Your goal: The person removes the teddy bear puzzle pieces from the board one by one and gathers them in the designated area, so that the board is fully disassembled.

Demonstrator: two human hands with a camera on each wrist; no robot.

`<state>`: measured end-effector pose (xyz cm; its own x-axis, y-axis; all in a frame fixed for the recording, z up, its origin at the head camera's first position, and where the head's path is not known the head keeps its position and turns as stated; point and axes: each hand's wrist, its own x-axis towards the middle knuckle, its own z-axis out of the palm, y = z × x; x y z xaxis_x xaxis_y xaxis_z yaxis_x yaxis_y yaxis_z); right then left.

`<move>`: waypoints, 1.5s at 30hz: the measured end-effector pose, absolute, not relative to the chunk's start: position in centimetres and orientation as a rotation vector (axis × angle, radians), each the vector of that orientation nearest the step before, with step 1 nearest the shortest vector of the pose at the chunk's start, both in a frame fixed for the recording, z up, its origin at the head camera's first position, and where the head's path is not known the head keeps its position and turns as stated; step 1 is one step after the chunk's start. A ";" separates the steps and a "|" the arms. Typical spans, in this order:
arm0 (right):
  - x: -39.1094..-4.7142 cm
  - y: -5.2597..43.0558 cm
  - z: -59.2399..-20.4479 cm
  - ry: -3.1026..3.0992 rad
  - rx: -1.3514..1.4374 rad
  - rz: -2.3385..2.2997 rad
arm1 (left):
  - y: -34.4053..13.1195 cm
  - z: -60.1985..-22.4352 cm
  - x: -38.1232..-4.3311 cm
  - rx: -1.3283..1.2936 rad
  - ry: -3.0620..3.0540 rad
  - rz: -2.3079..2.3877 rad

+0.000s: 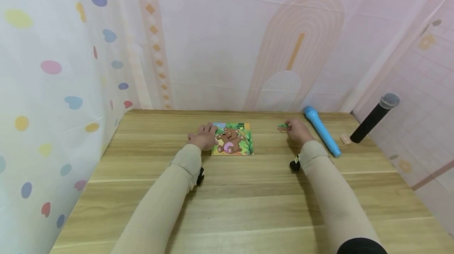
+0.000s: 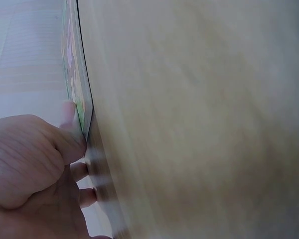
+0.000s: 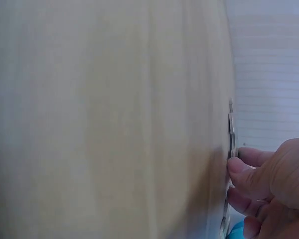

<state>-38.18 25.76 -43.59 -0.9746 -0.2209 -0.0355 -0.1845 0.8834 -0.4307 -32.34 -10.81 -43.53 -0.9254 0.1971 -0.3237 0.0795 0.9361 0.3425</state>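
A puzzle board (image 1: 232,143) with a brown bear on a green ground lies on the wooden table. At its left edge is my left hand (image 1: 203,137), fingers spread; in the left wrist view the thumb and index finger touch the board's corner (image 2: 82,112), while other fingers rest on the table. Off to the right, my right hand (image 1: 299,131) pinches a small green and brown puzzle piece (image 1: 282,128) between thumb and forefinger. The right wrist view shows thin pieces (image 3: 232,130) edge-on by the fingertips, partly hidden by the hand.
Right of my right hand lies a blue toy microphone (image 1: 322,131). Farther right are a small pinkish piece (image 1: 345,139) and a black microphone (image 1: 372,122) with a silver head. A patterned curtain (image 1: 213,49) borders the table's back and sides.
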 end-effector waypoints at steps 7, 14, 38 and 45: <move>-38.2 26.0 -43.9 3.012 -0.318 -0.603 | -10.9 -43.7 -32.4 0.194 2.735 0.464; -38.3 26.2 -44.1 3.032 -0.337 -0.619 | -10.7 -43.6 -32.4 0.179 2.719 0.461; -36.7 12.5 -42.8 2.761 -0.685 -0.892 | -10.7 -43.6 -32.3 0.158 2.744 0.436; -36.2 8.9 -42.9 2.703 -0.867 -0.854 | -10.8 -43.8 -32.5 0.168 2.736 0.425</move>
<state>-36.20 8.87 -42.89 -0.8146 -0.5800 0.0066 -0.4785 0.6656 -0.5727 -32.46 -10.79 -43.82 -0.9261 0.1708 -0.3364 0.0606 0.9474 0.3142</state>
